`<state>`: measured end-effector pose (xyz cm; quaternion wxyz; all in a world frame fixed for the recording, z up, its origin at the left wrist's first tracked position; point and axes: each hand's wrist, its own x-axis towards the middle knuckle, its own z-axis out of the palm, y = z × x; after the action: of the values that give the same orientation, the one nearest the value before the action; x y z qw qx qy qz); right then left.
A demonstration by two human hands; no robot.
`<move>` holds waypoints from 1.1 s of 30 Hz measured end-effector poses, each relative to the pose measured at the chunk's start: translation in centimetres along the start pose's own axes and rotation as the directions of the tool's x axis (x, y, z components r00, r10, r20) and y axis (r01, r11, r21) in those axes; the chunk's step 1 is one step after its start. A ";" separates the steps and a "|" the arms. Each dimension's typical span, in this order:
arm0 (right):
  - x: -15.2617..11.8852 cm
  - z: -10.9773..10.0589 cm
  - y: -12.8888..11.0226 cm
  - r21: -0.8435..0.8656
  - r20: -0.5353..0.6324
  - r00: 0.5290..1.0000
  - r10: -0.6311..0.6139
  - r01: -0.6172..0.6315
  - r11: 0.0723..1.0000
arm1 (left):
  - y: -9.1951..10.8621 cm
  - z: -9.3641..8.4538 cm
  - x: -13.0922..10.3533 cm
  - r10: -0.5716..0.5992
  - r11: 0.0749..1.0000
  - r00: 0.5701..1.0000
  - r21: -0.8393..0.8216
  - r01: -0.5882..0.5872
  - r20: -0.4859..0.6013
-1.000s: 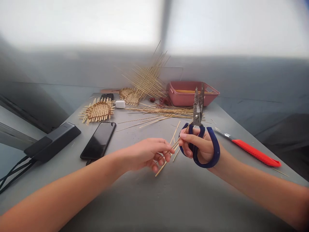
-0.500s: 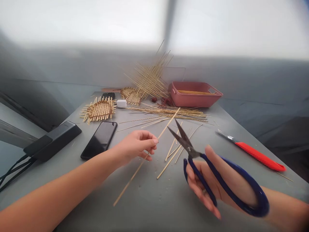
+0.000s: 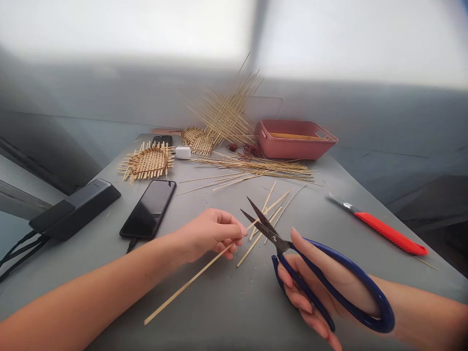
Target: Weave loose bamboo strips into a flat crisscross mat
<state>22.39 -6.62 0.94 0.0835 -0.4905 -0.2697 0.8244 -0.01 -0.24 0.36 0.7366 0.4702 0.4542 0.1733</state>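
Note:
Between thumb and fingers, my left hand (image 3: 215, 233) pinches a thin bamboo strip (image 3: 190, 282) that slants from lower left to upper right. My right hand (image 3: 310, 287) is wrapped round the blue handles of a pair of scissors (image 3: 275, 240), thumb in one loop and fingers in the other. The scissor blades are parted and lie right at the strip's upper part, just beyond my left fingertips. Whether the blades touch the strip I cannot tell. Several short cut strips (image 3: 252, 249) lie on the grey table (image 3: 204, 321) behind the blades.
A red utility knife (image 3: 387, 231) lies at the right. At the left are a black phone (image 3: 149, 209) and a dark power strip (image 3: 78, 207). Woven bamboo pieces (image 3: 148, 162), a bundle of strips (image 3: 252, 165) and a pink basket (image 3: 296, 146) stand farther back.
The scissors have moved left, bringing their parted blades to the strip. My left hand has shifted slightly right and down, and the strip now lies at a flatter slant.

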 end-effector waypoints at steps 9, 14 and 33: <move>0.1 1.2 -1.5 -0.062 -0.089 0.990 0.111 -0.117 0.991 | -0.5 -0.4 0.2 -0.045 0.998 0.999 -0.035 0.045 0.004; 0.2 1.7 -2.0 -0.108 -0.150 0.977 0.150 -0.167 0.980 | -0.6 -0.5 0.0 -0.048 0.998 0.999 -0.032 0.048 0.012; -3.2 -1.3 -5.0 -0.247 -0.261 0.813 -0.521 0.465 0.850 | 4.4 0.8 3.6 0.370 0.774 0.925 0.580 -0.255 -0.086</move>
<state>24.48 -3.21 5.57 0.2947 -0.5351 -0.4409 0.6576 3.30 4.00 2.41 0.4793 0.7143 0.4697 0.1987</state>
